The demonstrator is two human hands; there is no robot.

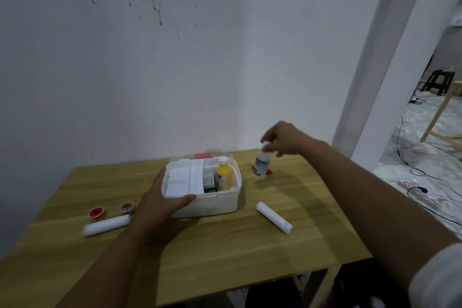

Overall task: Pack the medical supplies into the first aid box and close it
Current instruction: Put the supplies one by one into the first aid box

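The white first aid box (212,204) stands open in the middle of the wooden table (225,245). Inside it are a white tray insert, a yellow bottle (223,174) standing upright and a green item. My left hand (160,201) grips the box's front left corner. My right hand (282,139) holds a clear bottle with a white cap (262,164) by its top, just right of the box, tilted and at or just above the tabletop. One white gauze roll (274,217) lies right of the box, another (106,225) lies left of it.
Two small red cups (97,213) (126,207) sit near the left roll. A small orange item (269,171) lies behind the clear bottle. The wall runs behind the table. Cables, a power strip (407,185) and a dark stool (438,81) are on the floor at right.
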